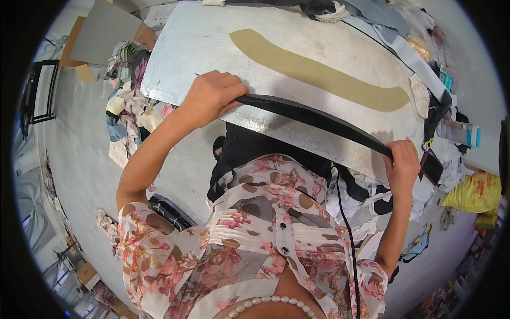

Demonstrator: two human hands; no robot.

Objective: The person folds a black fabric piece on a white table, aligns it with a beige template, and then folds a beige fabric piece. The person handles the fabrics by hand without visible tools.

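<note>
A long, curved strip of black fabric [313, 116], apparently folded, stretches along the near edge of the pale tabletop [186, 53]. Its left end is pinched in my left hand [217, 95], fingers closed over it. My right hand [402, 162] grips the other end between thumb and fingers at the table's right near corner. Between the two hands the strip bows away from me. Beyond it, a flat tan curved piece [319, 70], like a pattern template, lies on the table.
Fabric scraps [127, 125] are heaped at the left, below an open cardboard box [103, 40]. Dark cloth [313, 7] lies along the far edge. A white scrap [419, 95] and a dark flat object [431, 167] are at the right, near a yellow bag [473, 194]. A black cord [348, 234] hangs beside me.
</note>
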